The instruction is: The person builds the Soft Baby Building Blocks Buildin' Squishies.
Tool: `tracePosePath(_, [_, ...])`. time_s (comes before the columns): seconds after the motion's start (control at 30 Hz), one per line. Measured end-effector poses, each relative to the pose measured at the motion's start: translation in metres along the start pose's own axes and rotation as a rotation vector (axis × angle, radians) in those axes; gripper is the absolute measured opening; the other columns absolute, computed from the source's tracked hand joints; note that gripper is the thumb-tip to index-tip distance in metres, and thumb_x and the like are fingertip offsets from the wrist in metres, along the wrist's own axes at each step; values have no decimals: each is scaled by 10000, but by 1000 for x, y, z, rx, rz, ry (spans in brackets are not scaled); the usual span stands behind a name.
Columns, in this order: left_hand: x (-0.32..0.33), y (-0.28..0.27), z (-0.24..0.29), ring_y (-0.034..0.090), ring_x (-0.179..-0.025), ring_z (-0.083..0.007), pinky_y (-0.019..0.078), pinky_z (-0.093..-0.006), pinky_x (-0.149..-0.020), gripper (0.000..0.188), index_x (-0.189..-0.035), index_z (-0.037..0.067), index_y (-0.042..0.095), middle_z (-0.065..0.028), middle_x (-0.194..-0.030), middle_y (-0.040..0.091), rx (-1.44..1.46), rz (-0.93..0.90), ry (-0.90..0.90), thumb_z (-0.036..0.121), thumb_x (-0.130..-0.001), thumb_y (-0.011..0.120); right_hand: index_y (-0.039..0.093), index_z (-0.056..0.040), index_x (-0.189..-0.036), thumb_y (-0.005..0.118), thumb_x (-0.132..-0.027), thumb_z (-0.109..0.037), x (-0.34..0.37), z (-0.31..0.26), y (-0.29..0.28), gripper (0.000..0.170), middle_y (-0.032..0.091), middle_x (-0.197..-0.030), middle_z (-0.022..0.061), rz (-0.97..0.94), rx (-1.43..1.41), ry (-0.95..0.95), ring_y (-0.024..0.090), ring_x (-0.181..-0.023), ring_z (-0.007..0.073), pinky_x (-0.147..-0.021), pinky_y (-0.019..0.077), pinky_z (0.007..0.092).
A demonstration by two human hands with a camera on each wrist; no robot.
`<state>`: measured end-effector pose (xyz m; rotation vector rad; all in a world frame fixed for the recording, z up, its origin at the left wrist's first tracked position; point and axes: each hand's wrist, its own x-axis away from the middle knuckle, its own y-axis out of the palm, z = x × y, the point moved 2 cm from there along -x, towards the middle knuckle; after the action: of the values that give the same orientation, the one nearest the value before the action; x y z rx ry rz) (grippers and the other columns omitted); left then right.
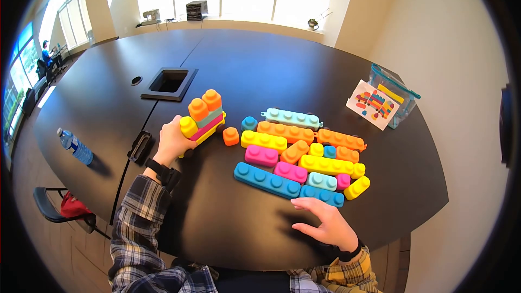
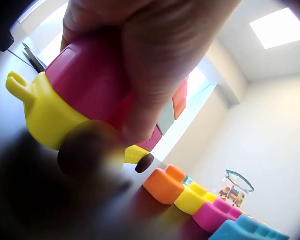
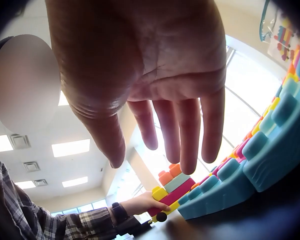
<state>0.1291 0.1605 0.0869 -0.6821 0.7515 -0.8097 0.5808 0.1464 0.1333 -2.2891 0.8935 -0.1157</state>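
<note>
My left hand (image 1: 172, 140) grips the rear of a toy train car (image 1: 208, 126) made of building blocks. The car has a yellow wheeled base (image 2: 55, 112), a magenta block (image 2: 90, 75), a yellow block (image 1: 188, 126), a pale teal block and two orange blocks (image 1: 211, 99) on top. In the left wrist view the thumb lies along the magenta side. My right hand (image 1: 325, 222) hovers with fingers extended, holding nothing, by the front edge of the block group. Nearest it are a short blue block (image 1: 322, 196) and a long blue block (image 1: 266, 180).
Rows of coloured blocks include a yellow one (image 1: 264, 140), a lone orange one (image 1: 230, 136), and wheeled pale teal (image 1: 291, 119) and orange bases (image 1: 341, 140). A picture card (image 1: 372, 104) leans on a clear bag (image 1: 404, 109). Left are a black case (image 1: 140, 147), water bottle (image 1: 76, 146) and table opening (image 1: 169, 82).
</note>
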Motion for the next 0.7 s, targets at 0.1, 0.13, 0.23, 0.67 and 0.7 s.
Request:
tracePosePath(0.1, [-3,6,3,731,-970,-427,591,-454,-879,554,-999,45,601,-204,-969,755,7,-34,-3,204,-588,936,670,-53,-1355,858,-895,-161,1,4,-1,508,718,-1287,112,12,35,-35,724,-1105,261,-969,574,362])
tracePosePath(0.13, [-4,9,4,729,-974,-430,590,-456,-879,550,-997,43,596,-208,-968,753,24,-52,-2,198,-591,934,670,-53,-1355,858,-895,-161,1,5,-2,508,718,-1287,112,12,37,-34,724,-1105,261,-969,574,362])
tracePosePath(0.23, [-5,10,9,725,-981,-433,587,-461,-881,550,-998,40,583,-209,-965,750,71,-115,-5,190,-599,930,675,-48,-1348,859,-893,-160,-1,7,-2,504,720,-1283,114,7,44,-35,725,-1112,258,-972,573,362])
tracePosePath(0.67, [4,15,15,725,-977,-436,585,-466,-868,555,-1004,41,563,-207,-956,748,85,-138,37,187,-614,929,684,-45,-1321,831,-921,-191,-1,6,-9,450,722,-1266,140,21,44,-25,707,-1146,322,-988,566,376])
tracePosePath(0.7, [5,16,15,733,-981,-421,591,-449,-871,582,-1025,42,575,-202,-969,751,58,-131,22,201,-602,941,683,-47,-1326,828,-924,-195,-1,6,-10,453,722,-1266,140,27,48,-34,706,-1150,322,-989,564,377])
